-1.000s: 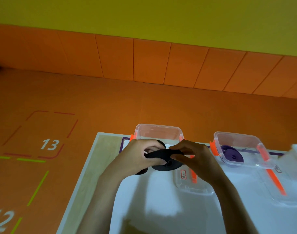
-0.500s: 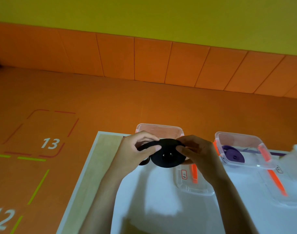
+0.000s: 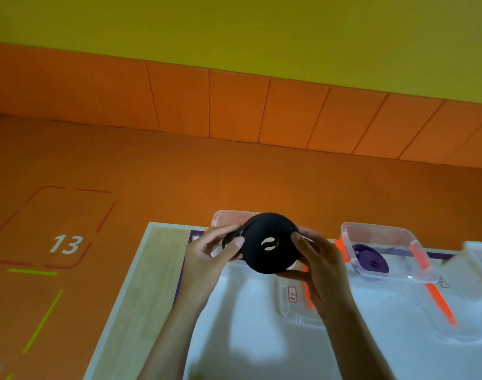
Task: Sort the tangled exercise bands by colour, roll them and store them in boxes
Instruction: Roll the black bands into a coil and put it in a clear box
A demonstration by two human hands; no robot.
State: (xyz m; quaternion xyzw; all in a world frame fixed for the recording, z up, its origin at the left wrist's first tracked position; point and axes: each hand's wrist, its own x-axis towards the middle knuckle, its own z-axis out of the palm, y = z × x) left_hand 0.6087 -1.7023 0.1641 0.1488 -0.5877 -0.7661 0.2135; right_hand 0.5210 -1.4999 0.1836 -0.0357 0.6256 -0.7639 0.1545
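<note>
The black band point(image 3: 263, 260) is now a thick flat coil, and both hands hold it up in the air above the far left part of the counter point(image 3: 261, 341), just in front of the left box point(image 3: 228, 216). A moment ago the coil was lower and lay almost edge-on to the view. It has since been lifted and turned, so that its flat face with the small centre hole looks toward the person.

The left hand point(image 3: 209, 261) pinches the left rim of the coil, where a short loose end point(image 3: 230, 239) comes out under the thumb. The right hand point(image 3: 323, 270) grasps the right rim, with the thumb on the face and the other fingers point(image 3: 291, 275) curled below and behind it.

For the task this means, in my judgement, that the rolling of this band is nearly finished — only the short end remains to be wound or tucked in. After that the coil can go down into the left box. I cannot tell if that box holds anything, because the coil covers most of it.

To the right, well apart, the second box point(image 3: 398, 277) already contains a rolled purple band point(image 3: 370, 260). A clear lid point(image 3: 297, 316) lies on the counter just near of the hands — it is probably the lid of the left box.
</note>
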